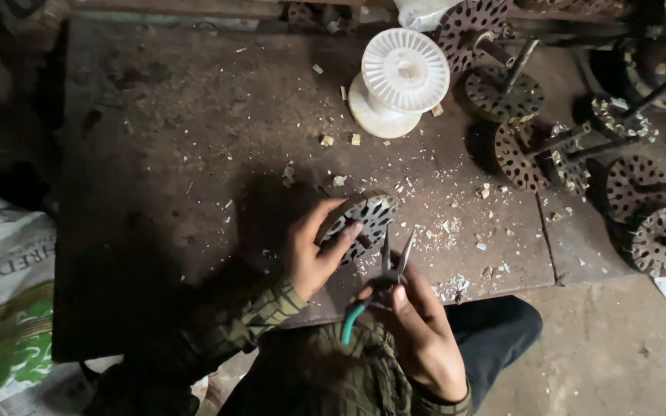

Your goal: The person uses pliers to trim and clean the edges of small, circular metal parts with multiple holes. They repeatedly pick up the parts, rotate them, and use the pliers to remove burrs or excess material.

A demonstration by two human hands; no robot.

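your left hand (pixel 311 254) grips a round slotted metal disc, a perforated rotor-like core (pixel 364 219), tilted on edge so its slotted face turns toward you and toward the tool, probably to expose the slots. your right hand (pixel 424 335) is closed around the teal-sleeved handles of a pair of needle-nose pliers (pixel 385 273); the slim tips stand slightly parted and point up at the disc's lower right edge, very near it, though contact cannot be told. the disc thus sits between the hands, just above the dark flat metal worktop (pixel 194 154), over a scatter of pale chips (pixel 456 231), which suggests material picked out over this spot. a white plastic spool (pixel 396 81) stands farther back. similar slotted discs on dark shafts (pixel 556 150) lie grouped at the right, well apart from the hands. a printed white and green sack (pixel 1 300) rests at the left.
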